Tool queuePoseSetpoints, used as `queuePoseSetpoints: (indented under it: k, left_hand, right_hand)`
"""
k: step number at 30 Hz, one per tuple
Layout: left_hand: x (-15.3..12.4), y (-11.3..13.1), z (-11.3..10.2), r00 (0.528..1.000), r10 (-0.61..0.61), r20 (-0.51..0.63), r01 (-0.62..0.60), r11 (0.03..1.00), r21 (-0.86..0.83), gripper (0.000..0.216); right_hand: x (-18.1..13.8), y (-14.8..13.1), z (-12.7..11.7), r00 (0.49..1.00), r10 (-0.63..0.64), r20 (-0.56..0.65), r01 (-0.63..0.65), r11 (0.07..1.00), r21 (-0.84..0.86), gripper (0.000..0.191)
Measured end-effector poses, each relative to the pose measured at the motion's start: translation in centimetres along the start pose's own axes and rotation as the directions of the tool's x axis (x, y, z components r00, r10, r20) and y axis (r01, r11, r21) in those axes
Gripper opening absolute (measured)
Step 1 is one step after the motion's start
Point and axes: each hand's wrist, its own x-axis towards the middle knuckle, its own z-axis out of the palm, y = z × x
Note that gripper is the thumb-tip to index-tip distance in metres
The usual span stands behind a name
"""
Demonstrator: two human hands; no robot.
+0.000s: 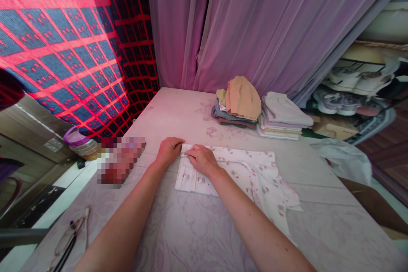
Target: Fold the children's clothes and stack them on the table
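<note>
A small white garment (248,174) printed with little pink figures lies flat on the pale patterned table (178,229). My left hand (168,149) rests at the garment's far left corner, fingers curled down onto the cloth edge. Right beside it, my right hand (202,159) presses on the same folded edge, its fingers bent and pinching the fabric. The two hands almost touch. The garment's right part spreads out loose toward the table's right side.
Two stacks of folded clothes stand at the back: a tan-topped one (239,102) and a pale one (282,117). Glasses (68,238) lie near the front left edge. A purple curtain (255,25) hangs behind; a shoe rack (353,89) is right.
</note>
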Motion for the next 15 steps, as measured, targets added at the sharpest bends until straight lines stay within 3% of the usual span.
queuePoseSetpoints:
  k: [7,11,15]
  left_hand:
    - [-1.6,-0.5,0.7,0.991,0.097,-0.087,-0.105,0.991,-0.087,0.029]
    - [-2.0,-0.5,0.7,0.984,0.09,-0.151,-0.104,0.991,-0.086,0.036]
    - [-2.2,-0.3,0.6,0.991,0.11,-0.078,-0.107,0.994,0.032,0.029]
  right_hand:
    - [-0.6,-0.2,0.6,0.999,0.006,-0.046,-0.006,1.0,-0.009,0.026]
    - [-0.8,-0.2,0.7,0.998,-0.011,-0.066,0.011,1.0,0.001,0.026]
    - [-0.9,-0.7,0.5,0.998,-0.016,-0.055,0.014,1.0,-0.025,0.026]
